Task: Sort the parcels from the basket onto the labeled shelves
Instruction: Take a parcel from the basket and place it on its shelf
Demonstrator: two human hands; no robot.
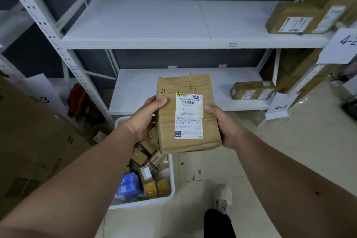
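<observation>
I hold a brown paper parcel [170, 121] upright in front of me, above the white basket [170, 197]. It carries a white shipping label and the handwritten mark "4-1". My left hand [144, 119] grips its left edge with the thumb on the front. My right hand [224, 125] grips its right edge the same way. The basket on the floor holds several small cardboard parcels, a blue box [129, 186] and yellow packets. White shelves stand ahead: an upper shelf [154, 27] and a lower shelf [135, 92].
Cardboard boxes [295, 19] sit at the right of the upper shelf, two small ones [253, 91] on the lower shelf. Paper tags read "4-2" [340, 48] and "4-3" [280, 107]. A large carton [29, 141] stands at the left. My shoe [223, 199] is on the tiled floor.
</observation>
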